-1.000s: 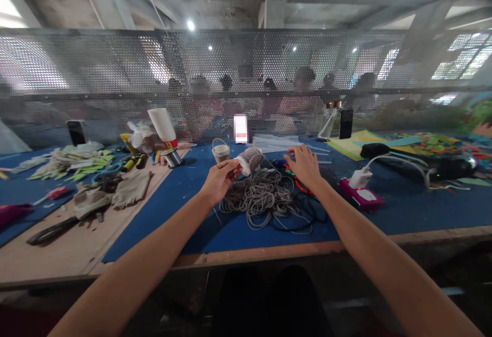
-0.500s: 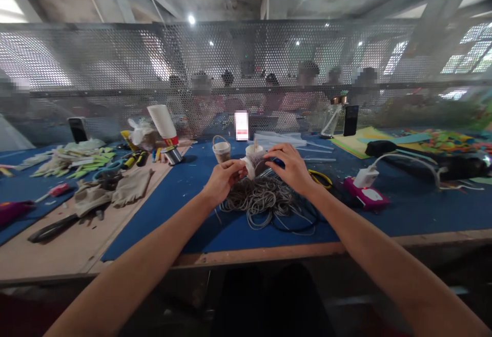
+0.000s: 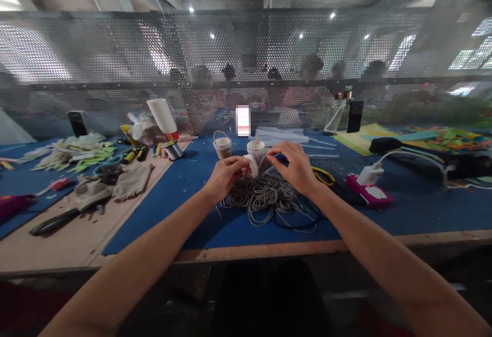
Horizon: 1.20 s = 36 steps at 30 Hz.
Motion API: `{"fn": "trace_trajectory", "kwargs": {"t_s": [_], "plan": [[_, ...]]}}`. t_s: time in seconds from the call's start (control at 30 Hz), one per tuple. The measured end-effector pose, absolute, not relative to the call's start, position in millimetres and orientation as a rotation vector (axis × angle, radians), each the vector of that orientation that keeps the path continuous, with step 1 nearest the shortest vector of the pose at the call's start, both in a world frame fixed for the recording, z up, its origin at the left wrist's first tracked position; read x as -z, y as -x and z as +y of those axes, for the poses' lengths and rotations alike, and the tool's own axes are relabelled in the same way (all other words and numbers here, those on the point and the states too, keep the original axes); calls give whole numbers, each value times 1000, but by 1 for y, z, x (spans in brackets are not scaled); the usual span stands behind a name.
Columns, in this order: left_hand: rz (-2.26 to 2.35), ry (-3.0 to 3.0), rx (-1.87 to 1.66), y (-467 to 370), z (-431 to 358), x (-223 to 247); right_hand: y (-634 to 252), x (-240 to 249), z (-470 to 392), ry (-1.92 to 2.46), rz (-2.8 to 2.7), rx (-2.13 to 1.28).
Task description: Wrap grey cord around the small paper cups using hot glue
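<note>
My left hand (image 3: 226, 177) pinches a small white piece (image 3: 252, 165) above a tangled heap of grey cord (image 3: 269, 196). To its right, my right hand (image 3: 292, 164) has thumb and fingertips pressed together on a thin strand that runs toward the white piece. Just behind the white piece stands a white-rimmed cup (image 3: 256, 145) with a small stick in it. A second cup with a looped handle (image 3: 223, 148) is at its left. Part of a blue object (image 3: 282, 158) shows at my right fingers.
At left are stacked paper cups (image 3: 161, 117) on a can, gloves (image 3: 132, 181) and scissors. Right of my hands lie yellow-handled pliers (image 3: 324, 175), a magenta power block (image 3: 371, 193) with a white charger, and coloured sheets. Phones stand before a perforated metal screen (image 3: 253, 45).
My right hand has moved slightly away from the cup, and the thin strand now shows between my hands. The white piece is turned a little. The camera view has shifted slightly.
</note>
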<state>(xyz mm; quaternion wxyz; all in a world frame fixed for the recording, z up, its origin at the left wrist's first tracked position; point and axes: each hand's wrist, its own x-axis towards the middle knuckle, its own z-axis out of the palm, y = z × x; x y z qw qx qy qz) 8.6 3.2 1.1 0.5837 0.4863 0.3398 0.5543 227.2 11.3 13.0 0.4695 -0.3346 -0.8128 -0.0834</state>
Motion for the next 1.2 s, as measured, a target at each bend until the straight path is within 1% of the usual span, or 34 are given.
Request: {"fn": "trace_trajectory", "kwargs": {"t_s": [0.57, 1.2], "plan": [[793, -1370, -1218, -14, -3, 4, -222, -17, 4, 758, -2012, 251], [792, -1443, -1174, -16, -8, 1, -221, -19, 4, 763, -2026, 263]]}}
